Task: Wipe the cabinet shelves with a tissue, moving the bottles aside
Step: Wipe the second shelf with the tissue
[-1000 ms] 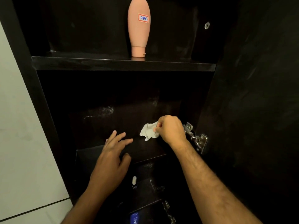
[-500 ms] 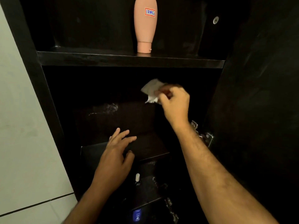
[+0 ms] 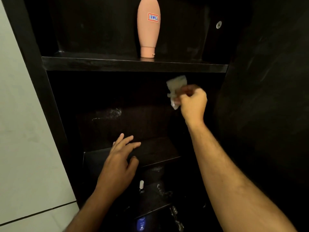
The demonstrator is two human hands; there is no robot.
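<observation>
At the bottom of the view, deep in the dark cabinet, a blue bottle [image 3: 141,223] shows only in part on a lower level, and a small white-capped bottle [image 3: 141,184] stands above it, just below the left wrist. The left hand [image 3: 119,162] lies over the front edge of the middle shelf [image 3: 155,154], its grip released: fingers straight and spread, the thumb down at the shelf's front lip, nothing held. Higher and to the right, the right hand [image 3: 192,102] is raised inside the compartment, its grip pinching a crumpled white tissue [image 3: 175,88] between curled fingers and thumb; the tissue sits just under the upper shelf [image 3: 117,64], near its right end, slightly blurred, and whether it touches the shelf or the back wall cannot be told. A whitish smear [image 3: 114,113] marks the back panel. On the upper shelf a peach-coloured bottle [image 3: 148,27] stands cap down, bearing a small label that reads 17AC.
</observation>
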